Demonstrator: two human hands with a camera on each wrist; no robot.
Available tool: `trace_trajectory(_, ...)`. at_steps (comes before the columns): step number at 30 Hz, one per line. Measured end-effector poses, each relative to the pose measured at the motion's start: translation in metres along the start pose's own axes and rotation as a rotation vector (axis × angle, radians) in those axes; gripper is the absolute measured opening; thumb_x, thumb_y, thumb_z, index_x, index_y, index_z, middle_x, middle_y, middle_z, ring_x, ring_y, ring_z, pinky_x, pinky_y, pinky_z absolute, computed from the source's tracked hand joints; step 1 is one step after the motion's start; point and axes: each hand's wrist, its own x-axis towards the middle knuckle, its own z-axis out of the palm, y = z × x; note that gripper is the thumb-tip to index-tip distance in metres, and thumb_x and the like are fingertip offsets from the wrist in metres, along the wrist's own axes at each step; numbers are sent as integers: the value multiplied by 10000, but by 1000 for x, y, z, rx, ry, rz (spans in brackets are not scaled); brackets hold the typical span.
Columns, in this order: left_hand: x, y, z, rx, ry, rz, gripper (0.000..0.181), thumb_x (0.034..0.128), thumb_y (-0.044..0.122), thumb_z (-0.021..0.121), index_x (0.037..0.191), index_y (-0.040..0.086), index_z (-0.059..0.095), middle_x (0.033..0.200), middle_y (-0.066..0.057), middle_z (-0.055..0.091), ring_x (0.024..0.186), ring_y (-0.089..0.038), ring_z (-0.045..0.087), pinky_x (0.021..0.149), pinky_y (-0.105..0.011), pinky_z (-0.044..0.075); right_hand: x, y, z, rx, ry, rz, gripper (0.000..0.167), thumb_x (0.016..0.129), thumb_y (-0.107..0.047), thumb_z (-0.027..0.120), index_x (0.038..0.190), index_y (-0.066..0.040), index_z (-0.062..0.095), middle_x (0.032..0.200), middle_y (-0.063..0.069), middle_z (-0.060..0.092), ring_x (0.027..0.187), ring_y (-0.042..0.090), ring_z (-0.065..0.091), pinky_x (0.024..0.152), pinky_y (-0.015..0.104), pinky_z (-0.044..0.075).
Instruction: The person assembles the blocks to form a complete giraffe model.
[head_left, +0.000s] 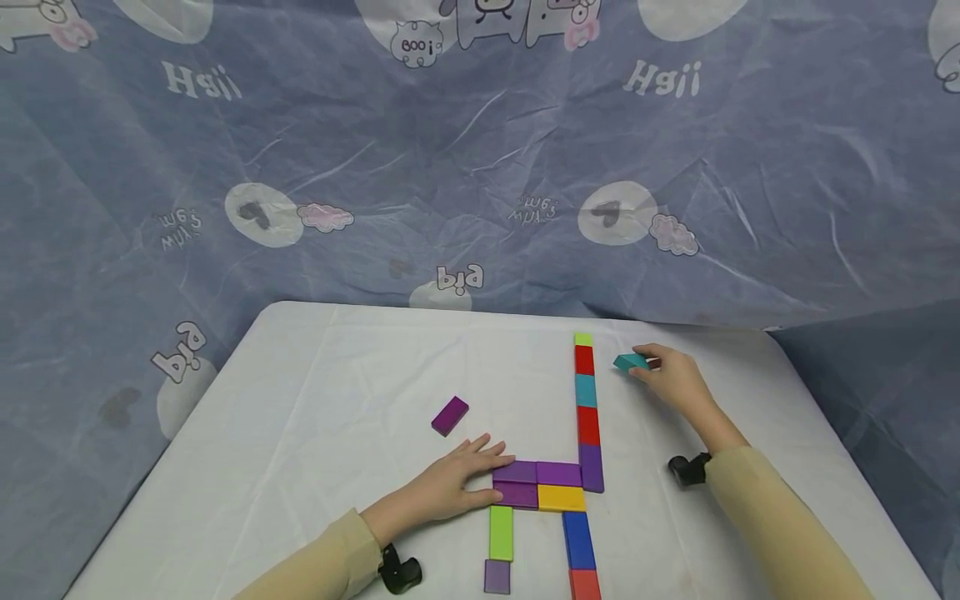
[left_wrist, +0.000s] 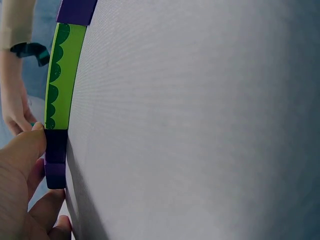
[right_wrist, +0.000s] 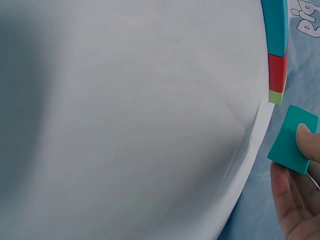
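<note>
My right hand (head_left: 672, 379) pinches a teal block (head_left: 629, 362) between thumb and fingers, just right of the column's far end. In the right wrist view, the thumb presses on the broad face of this teal block (right_wrist: 287, 137). My left hand (head_left: 450, 483), fingers spread, touches the left ends of two stacked rows of blocks. Its thumb meets the lower purple block (head_left: 517, 495) and its index fingertip the upper purple block (head_left: 516, 472). The left wrist view shows the thumb by the corner next to a lime green block (left_wrist: 65, 75).
A column of blocks with a red block (head_left: 584, 360) near its far end runs away from me. Nearer stand a yellow block (head_left: 562, 498), a blue block (head_left: 579, 540) and a grey-purple block (head_left: 497, 576). One loose purple block (head_left: 450, 416) lies apart on the white tabletop (head_left: 360, 383).
</note>
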Motion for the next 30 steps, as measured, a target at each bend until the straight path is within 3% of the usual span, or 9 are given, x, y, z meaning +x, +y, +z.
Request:
trace_trajectory(7, 1, -3, 2, 5, 10, 7, 531, 954, 423, 618, 1451, 274, 503, 1557, 32, 402, 1511, -229, 244, 1240, -440, 184, 21, -7, 2, 4, 7, 43, 487, 949, -192, 642, 1383, -4, 528, 1324, 259, 578, 1158, 416, 569, 894, 510, 534)
trace_trajectory(12, 0, -2, 1, -3, 8, 10, 526, 955, 409, 622, 1450, 274, 504, 1556, 28, 404, 1511, -231, 242, 1240, -441, 181, 31, -8, 6, 5, 29, 29, 468, 943, -168, 648, 1359, 18, 543, 1299, 281, 586, 1131, 421, 577, 898, 517, 526)
trace_trajectory(30, 0, 0, 0, 3, 10, 2, 523, 957, 410, 619, 1450, 278, 504, 1555, 27, 407, 1509, -233, 249, 1237, -450, 194, 47, -14, 23, 18, 47, 26, 453, 951, -83, 615, 1380, 30, 523, 1343, 275, 568, 1114, 408, 585, 956, 533, 504)
